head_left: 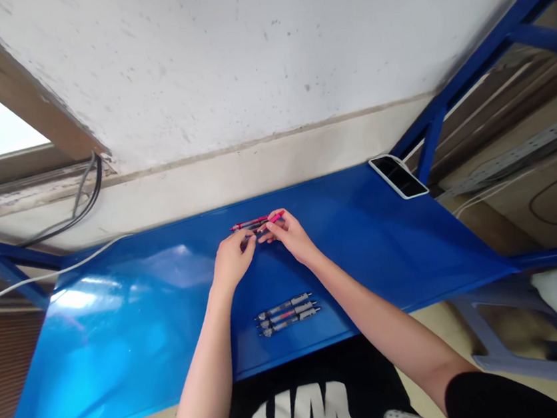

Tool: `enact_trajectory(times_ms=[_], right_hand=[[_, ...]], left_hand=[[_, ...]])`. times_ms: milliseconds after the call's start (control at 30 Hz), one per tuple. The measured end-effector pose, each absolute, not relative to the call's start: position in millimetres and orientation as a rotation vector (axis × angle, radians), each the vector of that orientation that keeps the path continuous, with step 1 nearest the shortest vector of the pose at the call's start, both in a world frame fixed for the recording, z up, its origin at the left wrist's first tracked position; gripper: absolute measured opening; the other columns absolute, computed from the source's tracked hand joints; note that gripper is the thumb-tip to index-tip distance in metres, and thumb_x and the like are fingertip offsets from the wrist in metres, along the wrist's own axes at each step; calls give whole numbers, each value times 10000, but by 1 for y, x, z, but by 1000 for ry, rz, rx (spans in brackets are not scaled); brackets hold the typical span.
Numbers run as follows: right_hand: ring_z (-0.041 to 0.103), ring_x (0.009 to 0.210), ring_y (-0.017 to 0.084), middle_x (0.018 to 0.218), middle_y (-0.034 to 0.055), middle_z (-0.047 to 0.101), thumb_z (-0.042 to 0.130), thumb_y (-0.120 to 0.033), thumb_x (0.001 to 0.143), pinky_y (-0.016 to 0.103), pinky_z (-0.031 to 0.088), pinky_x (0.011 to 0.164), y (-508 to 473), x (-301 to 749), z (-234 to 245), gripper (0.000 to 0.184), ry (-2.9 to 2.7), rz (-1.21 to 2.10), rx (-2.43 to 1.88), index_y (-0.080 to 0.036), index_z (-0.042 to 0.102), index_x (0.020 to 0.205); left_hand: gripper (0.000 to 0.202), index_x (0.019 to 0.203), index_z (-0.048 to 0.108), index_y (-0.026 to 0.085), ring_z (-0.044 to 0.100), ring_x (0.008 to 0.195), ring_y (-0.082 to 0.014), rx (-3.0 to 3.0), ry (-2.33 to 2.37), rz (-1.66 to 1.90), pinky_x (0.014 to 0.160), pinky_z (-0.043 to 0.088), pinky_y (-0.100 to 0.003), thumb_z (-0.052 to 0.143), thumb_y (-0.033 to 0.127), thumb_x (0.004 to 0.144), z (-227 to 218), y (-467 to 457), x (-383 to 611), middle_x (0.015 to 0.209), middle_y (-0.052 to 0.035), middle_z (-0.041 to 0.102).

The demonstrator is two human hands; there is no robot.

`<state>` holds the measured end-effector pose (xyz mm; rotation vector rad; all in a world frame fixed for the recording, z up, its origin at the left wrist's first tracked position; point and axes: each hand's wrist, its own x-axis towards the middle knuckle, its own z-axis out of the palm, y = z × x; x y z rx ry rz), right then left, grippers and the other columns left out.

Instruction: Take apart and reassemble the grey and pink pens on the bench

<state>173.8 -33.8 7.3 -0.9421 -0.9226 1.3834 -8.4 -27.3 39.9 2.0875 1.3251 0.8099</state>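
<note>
Both my hands meet over the far middle of the blue table. My right hand is closed, with a bright pink pen between thumb and forefinger. My left hand is just left of it, its thumb and forefinger curled close together; whatever they pinch is too small to make out. A red pen with a clear barrel lies just beyond my fingers, partly covered by them. Closer to my body, three grey-gripped pens lie side by side between my forearms.
A white-framed phone lies at the table's far right corner. A white cable crosses the far left edge. Behind the table stands a white wall, with blue metal frame bars on the right. A plastic stool is at the lower right.
</note>
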Motion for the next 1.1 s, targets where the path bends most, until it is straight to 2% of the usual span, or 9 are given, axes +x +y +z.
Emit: enact_trajectory(times_ms=[233, 467, 700, 1100], right_hand=[[774, 679, 167, 887, -5, 768, 784, -553, 815, 256, 563, 601, -34, 174, 8, 434, -943, 1376, -949, -259, 514, 985], [769, 675, 170, 857, -14, 750, 787, -554, 814, 260, 567, 589, -33, 174, 8, 429, -938, 1370, -948, -259, 521, 978], [770, 688, 170, 857, -11, 752, 784, -530, 828, 261, 571, 592, -35, 173, 10, 398, -936, 1377, -940, -259, 533, 977], [775, 669, 167, 858, -24, 752, 767, -538, 838, 263, 575, 612, -33, 172, 4, 413, -929, 1392, -923, -266, 504, 1002]], left_hand=[[116, 947, 717, 204, 644, 675, -155, 2064, 1358, 785, 641, 456, -257, 605, 229, 932, 41, -28, -8, 831, -32, 747], [101, 939, 704, 210, 643, 689, -159, 2064, 1342, 807, 683, 482, -270, 606, 226, 925, 40, -26, -8, 841, -32, 744], [158, 925, 701, 207, 651, 705, -164, 2119, 1305, 777, 682, 469, -268, 554, 237, 975, 41, -27, -8, 850, -34, 744], [117, 1003, 710, 206, 671, 716, -184, 2072, 1326, 766, 668, 477, -284, 621, 240, 935, 39, -28, -9, 876, -45, 765]])
